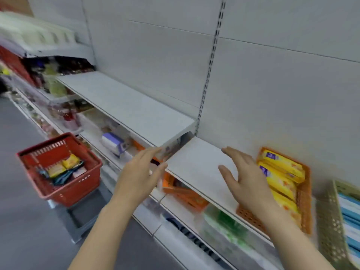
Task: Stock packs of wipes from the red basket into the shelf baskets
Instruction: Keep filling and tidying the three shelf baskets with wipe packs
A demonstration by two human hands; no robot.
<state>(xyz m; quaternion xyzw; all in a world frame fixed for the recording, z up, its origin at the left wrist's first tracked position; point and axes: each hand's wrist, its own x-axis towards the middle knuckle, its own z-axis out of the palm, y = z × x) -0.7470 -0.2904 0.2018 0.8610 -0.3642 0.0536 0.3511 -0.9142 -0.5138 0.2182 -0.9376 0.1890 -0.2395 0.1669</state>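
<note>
Wipes: yellow flat packs [280, 172] fill the orange perforated plastic shelf basket [304, 195].
Hands: left hand [140, 174] and right hand [245, 178] spread, holding nothing.
Next: turn to the red plastic shopping basket [76, 190], left of the orange one; grip one pack flat.

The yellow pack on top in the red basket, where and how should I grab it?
Pinch the yellow pack across its short sides, coming from above: the red basket is open-topped, its walls block the sides, and the pack lies flat on top of the pile.
</note>
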